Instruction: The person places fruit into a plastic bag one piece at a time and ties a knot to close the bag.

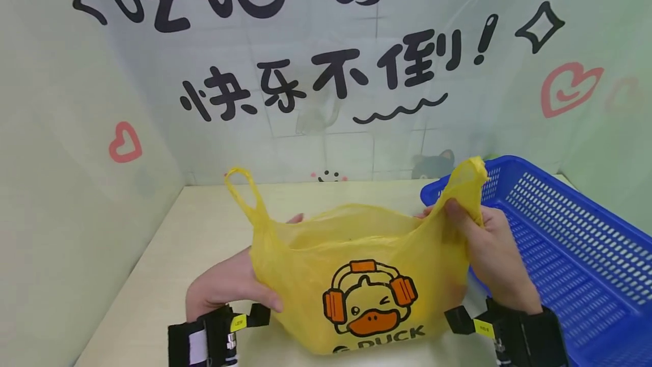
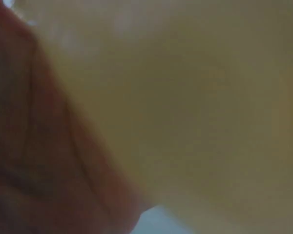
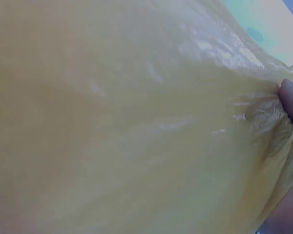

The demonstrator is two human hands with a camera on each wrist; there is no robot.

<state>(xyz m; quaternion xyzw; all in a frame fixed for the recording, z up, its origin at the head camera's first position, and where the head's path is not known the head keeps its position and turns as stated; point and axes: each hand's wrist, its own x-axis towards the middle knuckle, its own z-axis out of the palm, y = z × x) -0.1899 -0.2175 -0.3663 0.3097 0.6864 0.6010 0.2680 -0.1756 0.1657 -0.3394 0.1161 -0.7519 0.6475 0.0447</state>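
A yellow plastic bag [image 1: 300, 276], printed on its front with an orange-billed duck in headphones, stands upright with its mouth gaping. My right hand [image 1: 496, 248] pinches the bunched plastic below its right handle, thumb in front. In the right wrist view the thumb [image 3: 292, 100] presses creases into the plastic. My left hand [image 1: 231, 282] rests along the bag's left side, the thumb in front and fingertips showing behind. Its palm [image 2: 44, 141] lies spread beside the blurred yellow plastic in the left wrist view. The left handle loop [image 1: 244, 186] sticks up free. The bag's contents are hidden.
A blue perforated plastic basket [image 1: 601, 208] stands on the right, partly behind my right hand. The pale tabletop [image 1: 168, 254] reaches back to walls [image 1: 326, 129] covered with printed lettering and hearts. A black strap device sits on each wrist.
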